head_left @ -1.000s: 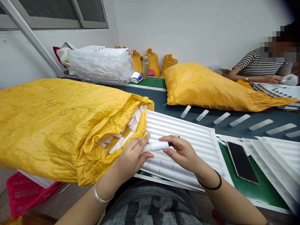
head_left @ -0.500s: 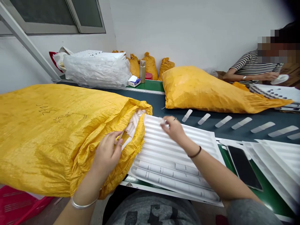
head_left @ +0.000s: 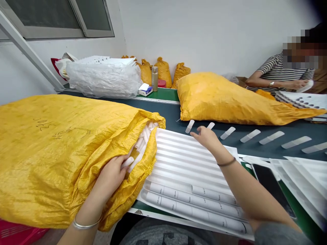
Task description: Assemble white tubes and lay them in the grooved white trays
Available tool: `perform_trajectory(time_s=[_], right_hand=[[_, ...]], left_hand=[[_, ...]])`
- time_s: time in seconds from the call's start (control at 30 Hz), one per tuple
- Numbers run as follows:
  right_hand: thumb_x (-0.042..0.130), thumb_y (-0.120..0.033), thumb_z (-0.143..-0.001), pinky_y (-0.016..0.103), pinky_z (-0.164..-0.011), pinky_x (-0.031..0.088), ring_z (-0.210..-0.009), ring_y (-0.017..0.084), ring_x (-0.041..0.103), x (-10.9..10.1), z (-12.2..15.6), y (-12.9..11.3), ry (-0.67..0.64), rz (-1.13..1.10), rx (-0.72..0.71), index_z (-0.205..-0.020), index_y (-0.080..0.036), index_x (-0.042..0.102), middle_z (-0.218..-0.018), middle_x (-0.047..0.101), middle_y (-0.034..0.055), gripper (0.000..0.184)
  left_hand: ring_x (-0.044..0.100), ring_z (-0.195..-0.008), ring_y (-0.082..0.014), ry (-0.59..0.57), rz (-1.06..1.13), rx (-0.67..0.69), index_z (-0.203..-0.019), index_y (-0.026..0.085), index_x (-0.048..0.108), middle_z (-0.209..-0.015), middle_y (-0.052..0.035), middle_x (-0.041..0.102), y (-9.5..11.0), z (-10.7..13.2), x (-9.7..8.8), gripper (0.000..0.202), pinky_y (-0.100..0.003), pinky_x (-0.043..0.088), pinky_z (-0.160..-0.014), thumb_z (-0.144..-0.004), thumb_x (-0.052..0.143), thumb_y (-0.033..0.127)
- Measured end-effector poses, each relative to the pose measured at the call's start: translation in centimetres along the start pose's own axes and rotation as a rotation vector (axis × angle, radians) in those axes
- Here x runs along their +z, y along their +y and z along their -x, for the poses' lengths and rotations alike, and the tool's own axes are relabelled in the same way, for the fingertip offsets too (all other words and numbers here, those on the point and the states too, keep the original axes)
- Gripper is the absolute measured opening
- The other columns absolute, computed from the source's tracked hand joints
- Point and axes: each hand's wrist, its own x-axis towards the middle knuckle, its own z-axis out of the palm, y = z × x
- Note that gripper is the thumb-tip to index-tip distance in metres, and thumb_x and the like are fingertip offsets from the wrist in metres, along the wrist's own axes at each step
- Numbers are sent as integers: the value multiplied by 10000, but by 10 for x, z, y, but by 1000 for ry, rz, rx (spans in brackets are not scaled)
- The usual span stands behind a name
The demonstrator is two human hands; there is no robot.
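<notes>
My left hand (head_left: 111,175) reaches into the open mouth of a big yellow woven sack (head_left: 58,153) and its fingers close on a white tube (head_left: 127,161) among several white tubes inside. My right hand (head_left: 206,136) is stretched out over the far edge of a white ribbed tray (head_left: 184,160), fingers apart, holding nothing. Just beyond it a white tube (head_left: 189,126) lies on the dark conveyor belt (head_left: 255,149), first in a row of several. The tray's near grooves hold several printed tubes (head_left: 194,200).
A second yellow sack (head_left: 230,98) lies across the belt. A phone (head_left: 273,180) and more white trays (head_left: 306,180) are at the right. A person in a striped shirt (head_left: 278,73) works at the far right. A plastic-wrapped stack (head_left: 102,76) and small yellow bags stand at the back.
My right hand carried a white tube from in front of me out to the belt and let it go. My left hand went back into the sack and closed on another tube.
</notes>
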Motion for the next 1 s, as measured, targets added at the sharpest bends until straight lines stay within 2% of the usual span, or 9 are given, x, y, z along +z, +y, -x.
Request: perform_trajectory(time_s=[0.07,0.17,0.3,0.4,0.5,0.6,0.73,0.87,1.0], right_hand=[[581,-394,-840,315,-673,470,-772,245,666,2,51,8,-109,-20,-144,-799,-192,712,-821,716,90,244],[663,-261,-767,301,-558,468,-607,225,648,19,126,20,-305,9,-458,-668,-209,715,-695,702,70,123],[608,-88,-738,346,-624,503,-717,268,653,38,176,24,-237,167,-492,-727,-181,701,-765,682,91,132],[585,-121,-770,350,-638,517,-734,248,640,30,180,16,-98,-4,-453,-878,-157,653,-828,666,96,132],[579,-213,-842,306,-667,535,-757,197,642,16,177,1,-18,-397,-475,-1006,-175,604,-895,670,78,170],[583,-253,-889,275,-703,541,-841,180,650,6,173,-18,18,-654,-603,-1124,-214,609,-989,680,76,239],[578,-204,-898,334,-847,526,-1004,202,611,-1,170,-37,75,-654,-805,-1202,-247,610,-1062,634,91,309],[431,-101,-928,327,-852,522,-1073,187,565,-8,170,-43,23,-552,-941,-1287,-250,564,-1131,535,111,411],[479,-117,-920,366,-914,497,-1095,207,563,-8,168,-41,105,-580,-928,-1295,-262,519,-1133,581,101,404]], left_hand=[[582,-1063,-241,209,205,137,-1126,174,591,-1129,-110,634,8,5,-3,297,-410,449,-962,-886,526,336],[584,-1079,-226,427,523,259,-1058,198,634,-1128,-87,624,24,12,-1,246,-407,464,-978,-852,605,329],[594,-1101,-213,466,813,289,-1111,199,607,-1156,-85,625,44,22,8,271,-397,467,-1000,-850,628,269],[573,-1127,-208,384,708,421,-1202,224,569,-1174,-84,616,59,29,9,317,-389,454,-1010,-885,578,235],[567,-1087,-182,291,438,595,-1283,264,553,-1122,-75,596,76,36,8,375,-334,480,-952,-914,521,205],[582,-992,-162,329,288,685,-1318,281,541,-1048,-72,584,89,40,7,403,-304,500,-882,-927,492,194],[594,-955,-167,373,238,745,-1312,276,550,-1034,-69,627,95,43,5,401,-293,506,-839,-917,528,211],[622,-944,-174,351,246,749,-1306,251,554,-1032,-70,676,94,46,-3,414,-294,515,-838,-893,583,268],[618,-1060,-216,254,318,646,-1354,229,496,-1168,-98,659,92,47,-9,495,-339,515,-901,-883,590,349]])
